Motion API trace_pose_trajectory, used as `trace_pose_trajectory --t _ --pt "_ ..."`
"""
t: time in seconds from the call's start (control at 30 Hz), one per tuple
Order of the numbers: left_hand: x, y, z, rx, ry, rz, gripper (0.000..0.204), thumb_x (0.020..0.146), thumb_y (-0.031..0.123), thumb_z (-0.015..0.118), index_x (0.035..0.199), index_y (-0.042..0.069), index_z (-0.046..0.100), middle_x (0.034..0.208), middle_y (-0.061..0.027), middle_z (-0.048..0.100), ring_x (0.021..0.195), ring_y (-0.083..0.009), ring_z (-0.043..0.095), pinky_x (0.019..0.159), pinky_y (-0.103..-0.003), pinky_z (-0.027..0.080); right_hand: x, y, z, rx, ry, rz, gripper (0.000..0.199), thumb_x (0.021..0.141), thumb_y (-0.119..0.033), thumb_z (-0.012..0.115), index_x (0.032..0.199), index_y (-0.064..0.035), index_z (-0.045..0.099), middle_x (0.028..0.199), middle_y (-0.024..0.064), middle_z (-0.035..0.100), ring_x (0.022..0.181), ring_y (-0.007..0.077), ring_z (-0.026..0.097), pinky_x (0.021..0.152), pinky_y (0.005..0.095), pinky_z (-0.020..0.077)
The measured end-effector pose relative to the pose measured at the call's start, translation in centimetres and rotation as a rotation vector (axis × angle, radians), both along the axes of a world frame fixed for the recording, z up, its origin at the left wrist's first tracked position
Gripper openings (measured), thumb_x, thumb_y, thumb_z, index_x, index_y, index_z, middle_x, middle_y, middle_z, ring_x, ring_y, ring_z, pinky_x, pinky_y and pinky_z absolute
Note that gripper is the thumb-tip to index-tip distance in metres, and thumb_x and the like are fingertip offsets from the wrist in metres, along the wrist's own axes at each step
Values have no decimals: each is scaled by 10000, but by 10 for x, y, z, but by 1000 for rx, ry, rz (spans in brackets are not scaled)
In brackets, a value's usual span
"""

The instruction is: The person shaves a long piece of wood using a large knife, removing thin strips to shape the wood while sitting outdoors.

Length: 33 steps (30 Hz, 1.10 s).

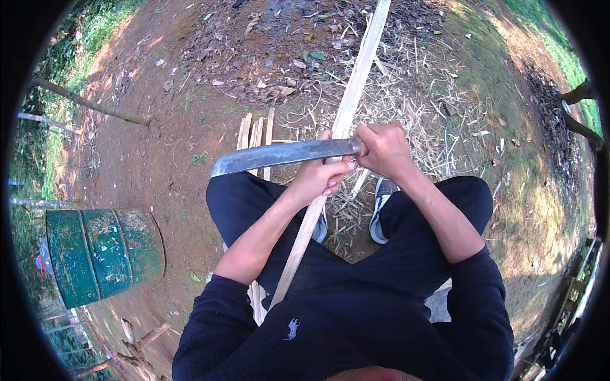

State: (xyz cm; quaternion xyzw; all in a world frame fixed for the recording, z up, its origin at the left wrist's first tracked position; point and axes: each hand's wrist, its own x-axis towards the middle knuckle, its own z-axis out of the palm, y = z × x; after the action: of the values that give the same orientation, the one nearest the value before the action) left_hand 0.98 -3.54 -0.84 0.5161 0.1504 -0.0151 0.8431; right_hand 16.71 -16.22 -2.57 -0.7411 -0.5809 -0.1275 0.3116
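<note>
A long pale wooden strip [353, 95] runs slantwise from my lap up past the top edge of the view. My left hand [319, 176] is wrapped round its middle, between my knees. My right hand [385, 150] grips the handle of a machete [279, 154], close beside the left hand. The broad steel blade points left and crosses over the strip and the left hand's fingers, hiding part of both. From this view I cannot tell whether the edge touches the wood.
Several cut wooden strips [256, 134] lie beyond my left knee. Pale shavings [438, 120] cover the ground ahead and between my shoes [380, 209]. A green metal drum [105, 254] is on the left, with branches [143, 343] nearer me. Dry leaves [279, 70] litter the earth farther off.
</note>
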Motion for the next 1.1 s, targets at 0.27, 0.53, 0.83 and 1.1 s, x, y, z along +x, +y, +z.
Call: trace_pose_trajectory --t 0.27,0.53,0.83,1.1 --pt "1 -2 6 -178 -21 -117 525 962 63 549 1436 49 321 869 -64 572 457 -50 434 356 -194 319 21 -6 6 -63 76 -163 88 701 -96 647 737 -87 568 609 102 622 510 302 635 469 443 497" --pt "2 -5 -5 73 55 -127 180 996 128 549 1135 64 454 622 68 398 411 -20 320 355 -219 256 9 -5 3 -172 -38 -118 178 665 -140 691 706 -85 526 594 106 594 505 320 603 490 451 476" --pt "4 -9 -1 281 94 -1 129 1011 139 501 1111 68 462 651 68 430 441 -34 379 375 -226 288 34 2 -23 -206 28 -200 200 689 -157 717 778 -81 555 628 104 616 546 322 635 533 447 509" --pt "23 15 1 -37 86 23 280 975 49 476 1255 46 467 767 35 432 477 -11 308 384 -182 245 77 -6 -36 -227 -81 -335 75 763 -138 644 771 -78 600 601 86 635 460 245 611 435 402 467"
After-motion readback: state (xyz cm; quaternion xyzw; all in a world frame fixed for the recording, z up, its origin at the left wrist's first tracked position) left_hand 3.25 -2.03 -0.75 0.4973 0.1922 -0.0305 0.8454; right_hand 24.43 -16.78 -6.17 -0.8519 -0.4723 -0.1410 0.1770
